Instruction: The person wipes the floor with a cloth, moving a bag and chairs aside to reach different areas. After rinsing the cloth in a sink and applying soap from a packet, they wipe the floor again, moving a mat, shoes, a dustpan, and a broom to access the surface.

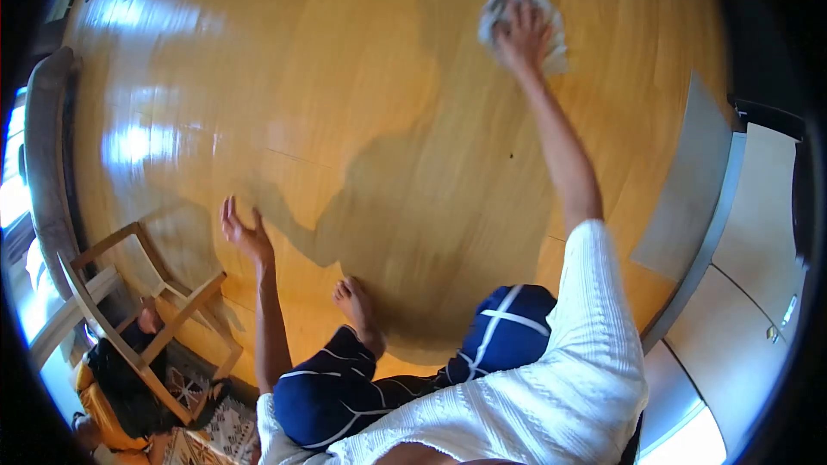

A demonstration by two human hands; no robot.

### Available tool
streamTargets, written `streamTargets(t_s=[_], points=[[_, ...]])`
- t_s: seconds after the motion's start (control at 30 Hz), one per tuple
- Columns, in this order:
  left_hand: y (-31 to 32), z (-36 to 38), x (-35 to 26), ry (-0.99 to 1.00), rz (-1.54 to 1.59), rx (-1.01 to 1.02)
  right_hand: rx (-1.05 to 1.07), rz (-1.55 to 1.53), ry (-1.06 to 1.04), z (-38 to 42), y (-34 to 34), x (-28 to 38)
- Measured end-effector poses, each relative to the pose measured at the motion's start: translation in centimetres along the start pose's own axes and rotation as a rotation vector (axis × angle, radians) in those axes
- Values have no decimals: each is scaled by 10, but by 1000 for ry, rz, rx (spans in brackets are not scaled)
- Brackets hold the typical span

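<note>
Far out in front, my right hand (pixel 524 34) holds a crumpled pale grey cloth (pixel 554 50) against the wooden floor (pixel 379 60). Its fingers press down from above, a little apart, with cloth bunched around them. The undersides of the fingers are hidden. My left hand (pixel 247 232) hangs over the floor at the left, open and holding nothing, its thumb apart from the fingers. My bare foot (pixel 349 300) rests between the two arms, below the shadow of my body.
A wooden chair frame (pixel 185 314) stands at the lower left, close to my left forearm. Behind it a person (pixel 121 379) is partly visible near a patterned rug (pixel 228 426). A grey mat (pixel 685 189) lies at the right before pale cabinets (pixel 732 310). A small dark speck (pixel 511 155) is on the floor.
</note>
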State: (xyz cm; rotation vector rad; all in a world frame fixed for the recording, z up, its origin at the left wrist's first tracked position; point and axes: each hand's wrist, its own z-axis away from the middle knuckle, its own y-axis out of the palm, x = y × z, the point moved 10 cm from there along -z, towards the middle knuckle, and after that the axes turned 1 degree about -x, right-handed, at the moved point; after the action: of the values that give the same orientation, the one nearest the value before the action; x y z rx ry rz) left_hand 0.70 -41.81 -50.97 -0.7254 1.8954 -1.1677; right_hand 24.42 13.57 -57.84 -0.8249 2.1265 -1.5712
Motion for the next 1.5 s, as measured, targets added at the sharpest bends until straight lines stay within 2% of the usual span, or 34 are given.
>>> streamTargets(t_s=[0.03,0.07,0.1,0.13,0.2,0.23,0.3,0.37,0.43,0.53,0.57,0.6,0.63,0.7,0.73,0.83,0.87,0.9,0.93,0.97,1.0,1.03,1.07,1.13,1.23,1.3,1.33,1.37,1.43,1.5], points=[[17,0,-38,85,-38,115,71,5,-64,30,-16,27],[38,3,-83,178,-73,232,225,-180,-113,86,-32,46],[59,11,-127,259,-113,365,464,-152,-154,152,-41,66],[81,20,-169,340,-148,495,425,-102,-355,231,-40,81],[107,35,-233,446,-106,653,457,-461,-548,298,-83,72],[114,36,-251,469,-110,677,545,-381,-483,292,-70,46],[128,31,-290,515,-119,698,695,-216,-364,232,-22,-24],[143,25,-322,507,-102,692,280,-107,-185,122,-8,-115],[159,31,-359,543,-78,697,52,-21,-34,48,-19,-192],[194,48,-412,505,-114,852,-50,2,155,78,-43,-233],[216,55,-416,475,-67,905,35,-110,161,118,-61,-224],[224,59,-420,445,-85,892,114,-83,172,175,-73,-217],[227,64,-422,409,-105,881,284,-96,245,243,-89,-209],[230,64,-426,370,-136,874,435,-109,306,400,-115,-193],[229,63,-430,395,-154,840,439,-94,231,462,-127,-183],[224,63,-430,451,-210,784,403,-212,307,419,-121,-210],[223,65,-430,448,-209,789,296,-64,264,369,-93,-244],[226,63,-430,440,-208,788,273,8,331,285,-86,-273],[228,56,-432,448,-200,773,82,43,314,223,-65,-309],[228,54,-435,450,-190,771,9,-22,320,154,-53,-343],[224,62,-432,442,-185,787,-26,76,313,98,-24,-388],[224,62,-431,447,-134,754,8,36,411,49,-16,-417],[222,64,-423,426,-152,771,49,129,455,9,-5,-442],[228,61,-424,405,-159,786,-90,210,490,-20,-5,-449],[227,62,-421,395,-136,778,-9,-51,220,55,-27,-407],[229,60,-424,388,-121,762,157,42,312,171,-61,-369],[229,62,-423,384,-124,773,187,-66,358,234,-86,-340],[229,61,-423,383,-130,772,324,-58,448,308,-100,-314],[223,58,-426,365,-105,759,364,15,404,443,-126,-249],[222,58,-428,360,-76,747,200,-92,180,417,-129,-241]])
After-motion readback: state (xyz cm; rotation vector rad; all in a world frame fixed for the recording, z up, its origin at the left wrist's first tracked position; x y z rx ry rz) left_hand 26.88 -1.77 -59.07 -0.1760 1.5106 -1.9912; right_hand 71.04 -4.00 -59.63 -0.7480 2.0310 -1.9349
